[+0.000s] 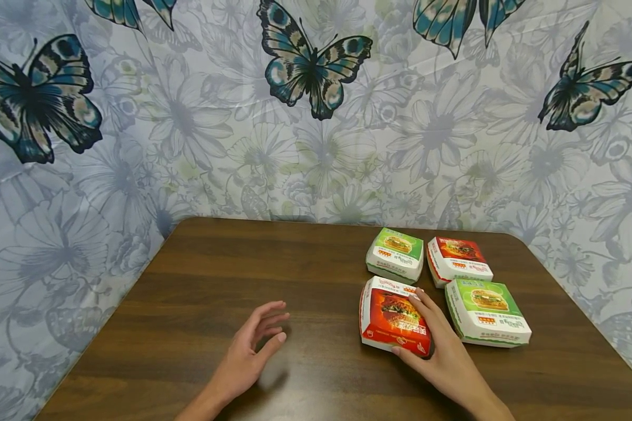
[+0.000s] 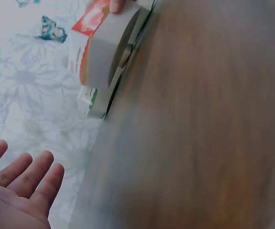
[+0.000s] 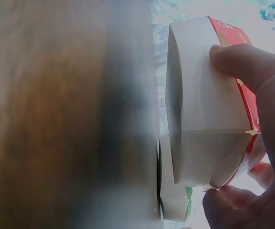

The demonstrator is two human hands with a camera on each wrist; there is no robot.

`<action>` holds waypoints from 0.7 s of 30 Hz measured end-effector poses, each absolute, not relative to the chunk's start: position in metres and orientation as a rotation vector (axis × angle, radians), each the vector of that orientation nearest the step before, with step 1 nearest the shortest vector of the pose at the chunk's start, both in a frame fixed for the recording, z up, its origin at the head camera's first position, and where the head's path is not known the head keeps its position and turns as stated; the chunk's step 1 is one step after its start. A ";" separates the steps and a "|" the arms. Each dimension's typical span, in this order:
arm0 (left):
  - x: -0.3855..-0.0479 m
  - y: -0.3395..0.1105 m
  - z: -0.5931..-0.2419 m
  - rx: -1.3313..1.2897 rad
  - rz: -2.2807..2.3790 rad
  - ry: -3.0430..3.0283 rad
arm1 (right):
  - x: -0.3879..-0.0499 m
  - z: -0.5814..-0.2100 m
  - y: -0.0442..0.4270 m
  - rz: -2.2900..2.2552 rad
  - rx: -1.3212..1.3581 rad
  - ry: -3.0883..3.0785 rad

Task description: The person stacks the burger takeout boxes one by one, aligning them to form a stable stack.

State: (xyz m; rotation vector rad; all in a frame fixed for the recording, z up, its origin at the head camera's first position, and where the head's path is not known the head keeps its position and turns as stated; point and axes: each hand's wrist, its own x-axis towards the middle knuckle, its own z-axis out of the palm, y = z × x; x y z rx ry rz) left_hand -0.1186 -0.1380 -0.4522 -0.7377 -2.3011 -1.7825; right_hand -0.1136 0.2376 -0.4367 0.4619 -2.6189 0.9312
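Observation:
My right hand (image 1: 447,356) grips a red and white burger box (image 1: 397,316) by its right side, thumb at the near edge and fingers over the far right corner. In the right wrist view the box's white side (image 3: 208,90) shows, with my thumb (image 3: 242,62) pressed on it and its underside off the table. My left hand (image 1: 253,351) hovers over the table to the left of that box, fingers spread loosely, holding nothing. From the left wrist view, the palm (image 2: 13,205) faces up into sight, well apart from the red box (image 2: 111,47).
Behind the held box stands a green and white burger box (image 1: 395,254). To its right are another red box (image 1: 459,260) and a nearer green box (image 1: 487,313). All rest on the brown wooden table (image 1: 205,275), before a butterfly-patterned cloth (image 1: 316,158).

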 end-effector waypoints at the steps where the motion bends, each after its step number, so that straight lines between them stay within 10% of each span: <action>1: -0.118 -0.137 -0.452 -0.746 -1.778 -2.297 | -0.113 -0.436 0.237 0.928 0.460 -2.621; 21: -0.109 -0.123 -0.451 -0.710 -1.816 -2.363 | -0.101 -0.435 0.220 0.862 0.474 -2.669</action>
